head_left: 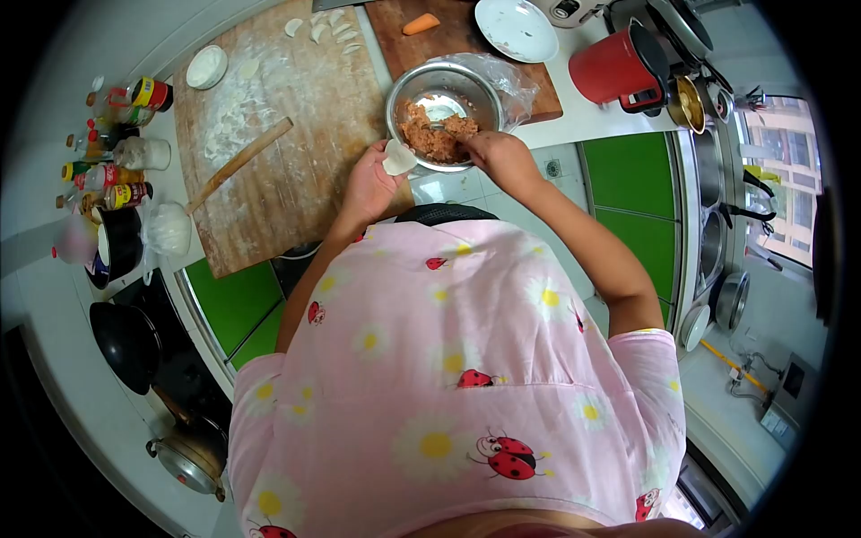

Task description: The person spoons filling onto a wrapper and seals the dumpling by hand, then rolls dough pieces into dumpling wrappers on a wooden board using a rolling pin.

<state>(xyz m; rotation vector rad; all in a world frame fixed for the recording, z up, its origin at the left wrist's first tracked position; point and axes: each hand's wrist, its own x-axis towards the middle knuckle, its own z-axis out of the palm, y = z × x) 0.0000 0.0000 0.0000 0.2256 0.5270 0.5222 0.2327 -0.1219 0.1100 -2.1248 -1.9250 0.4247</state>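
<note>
The left hand (373,184) grips a round white dough wrapper (399,159); the right (499,154) is closed at the orange-brown minced filling (430,139) inside a shiny metal bowl (491,93).

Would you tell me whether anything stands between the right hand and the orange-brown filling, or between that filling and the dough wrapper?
Nothing visible separates the right hand from the filling. Toward the wrapper, only the metal bowl's rim seems in the way.
</note>
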